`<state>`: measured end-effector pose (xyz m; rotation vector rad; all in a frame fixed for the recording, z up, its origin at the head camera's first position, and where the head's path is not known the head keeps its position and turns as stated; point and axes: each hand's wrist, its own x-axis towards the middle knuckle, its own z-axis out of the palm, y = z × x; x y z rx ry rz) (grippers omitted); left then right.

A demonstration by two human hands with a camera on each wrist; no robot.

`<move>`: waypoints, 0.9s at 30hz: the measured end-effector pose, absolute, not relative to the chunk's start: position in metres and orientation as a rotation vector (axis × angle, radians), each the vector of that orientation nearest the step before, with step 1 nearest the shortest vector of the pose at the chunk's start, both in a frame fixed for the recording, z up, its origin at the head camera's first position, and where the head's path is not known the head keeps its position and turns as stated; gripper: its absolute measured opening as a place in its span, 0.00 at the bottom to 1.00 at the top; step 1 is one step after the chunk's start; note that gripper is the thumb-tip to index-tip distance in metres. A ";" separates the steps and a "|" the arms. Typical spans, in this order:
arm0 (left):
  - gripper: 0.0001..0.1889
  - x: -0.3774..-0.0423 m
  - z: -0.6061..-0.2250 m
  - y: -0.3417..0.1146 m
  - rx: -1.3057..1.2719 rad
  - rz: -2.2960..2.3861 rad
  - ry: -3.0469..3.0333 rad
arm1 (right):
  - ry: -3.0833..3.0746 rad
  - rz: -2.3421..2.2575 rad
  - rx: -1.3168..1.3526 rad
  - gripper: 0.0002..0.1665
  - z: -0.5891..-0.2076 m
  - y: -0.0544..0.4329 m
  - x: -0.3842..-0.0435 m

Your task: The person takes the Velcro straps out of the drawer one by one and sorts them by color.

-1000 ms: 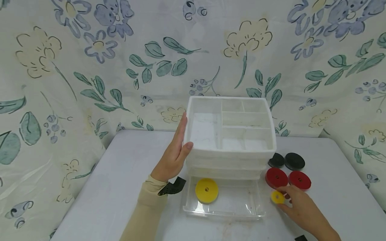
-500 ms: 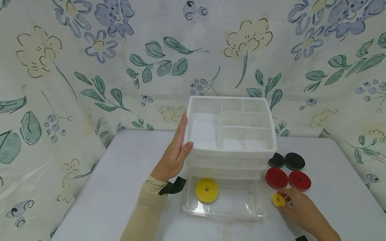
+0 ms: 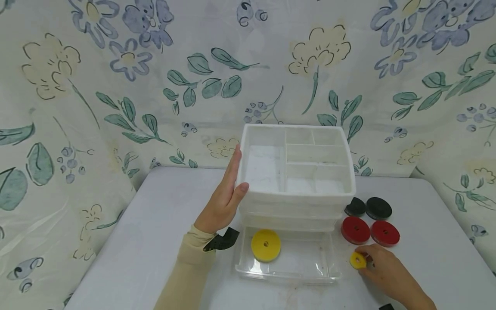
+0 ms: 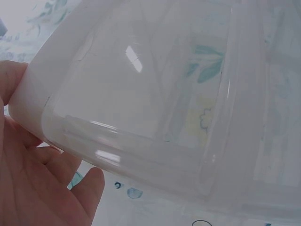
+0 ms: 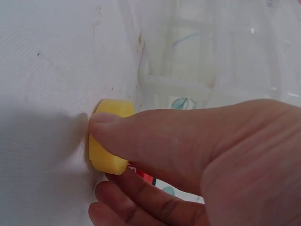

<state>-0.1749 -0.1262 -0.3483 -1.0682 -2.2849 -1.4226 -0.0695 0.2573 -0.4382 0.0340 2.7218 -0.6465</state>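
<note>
My right hand (image 3: pixel 381 269) pinches a small yellow disc (image 3: pixel 358 260) with a centre hole, between thumb and fingers. In the right wrist view the thumb lies across the small disc, close over the table. My left hand (image 3: pixel 222 202) rests with straight fingers along the left side of a white desk organizer (image 3: pixel 296 202), its thumb at the front corner. A clear pulled-out drawer (image 3: pixel 306 271) at the organizer's base contains a larger yellow disc (image 3: pixel 265 245) in its left part.
Two red discs (image 3: pixel 355 230) lie just beyond the right hand, with two black ones (image 3: pixel 379 208) behind them. The organizer's divided top tray (image 3: pixel 267 170) faces up. A floral-patterned sheet (image 3: pixel 193 103) hangs behind the white table (image 3: pixel 155 241).
My right hand has moved the small yellow disc slightly towards me, farther from the red discs. The left hand, organizer and drawer have stayed in place.
</note>
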 end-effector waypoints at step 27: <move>0.38 -0.175 -0.349 -0.127 -1.065 -1.427 -2.285 | 2.863 -0.646 -0.002 0.34 -0.413 0.251 -0.063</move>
